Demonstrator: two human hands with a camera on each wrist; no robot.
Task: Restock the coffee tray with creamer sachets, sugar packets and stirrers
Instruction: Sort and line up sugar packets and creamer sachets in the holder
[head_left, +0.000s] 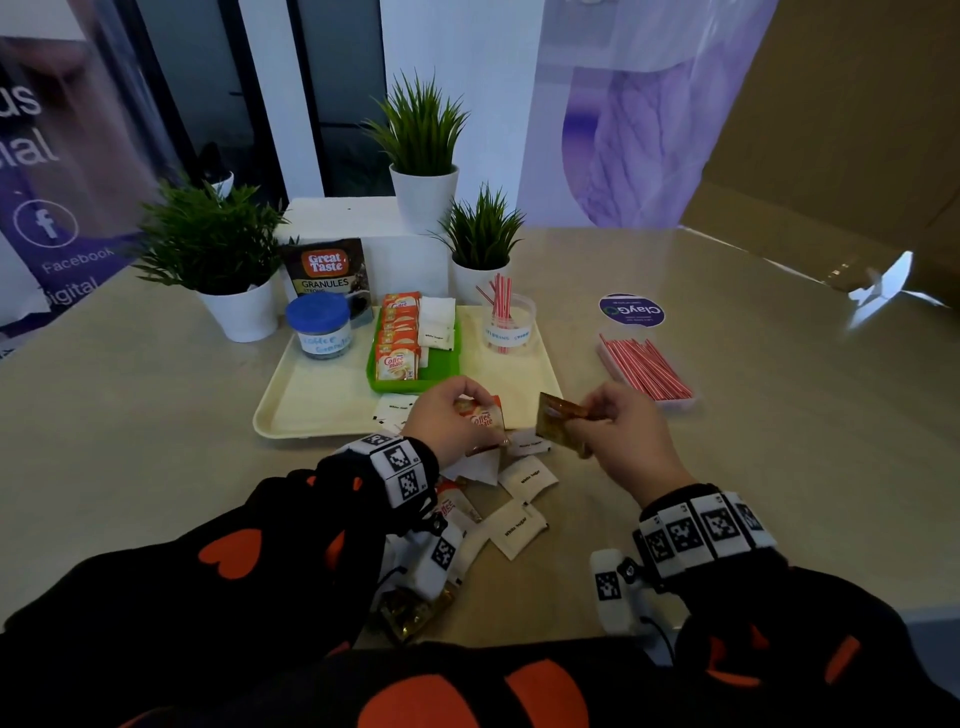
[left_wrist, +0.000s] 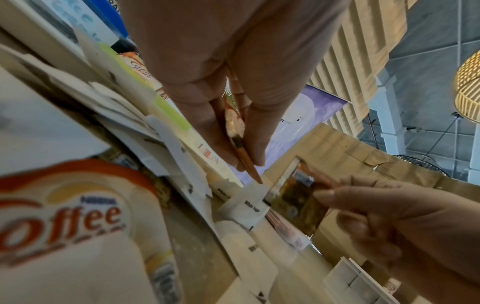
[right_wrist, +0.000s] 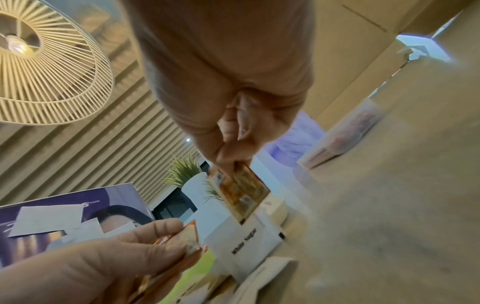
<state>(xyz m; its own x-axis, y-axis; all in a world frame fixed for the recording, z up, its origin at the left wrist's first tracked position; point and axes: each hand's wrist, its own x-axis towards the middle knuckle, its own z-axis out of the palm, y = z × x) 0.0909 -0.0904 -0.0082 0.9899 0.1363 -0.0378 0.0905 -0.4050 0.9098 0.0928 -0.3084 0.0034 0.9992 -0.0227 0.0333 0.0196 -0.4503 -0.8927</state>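
Note:
Over the near edge of the cream tray (head_left: 311, 410), my left hand (head_left: 462, 423) grips a small stack of Coffee-mate creamer sachets (head_left: 487, 415), seen edge-on between the fingers (left_wrist: 233, 125). My right hand (head_left: 584, 415) pinches a brown-gold sachet (head_left: 553, 423) by its corner, just right of the left hand (right_wrist: 241, 191). On the tray a green bin (head_left: 382, 382) holds a row of creamer sachets (head_left: 399, 338) and white sugar packets (head_left: 436, 322). A clear cup (head_left: 508, 325) holds a few striped stirrers. Loose white sugar packets (head_left: 519, 527) lie on the table below my hands.
A clear box of red-striped stirrers (head_left: 644, 369) lies right of the tray. A blue-lidded coffee jar (head_left: 318, 325), a Great Taste pouch (head_left: 327, 273) and three potted plants (head_left: 208, 244) stand behind. Another brown sachet (head_left: 410, 613) lies under my left forearm. Cardboard (head_left: 831, 156) walls the right.

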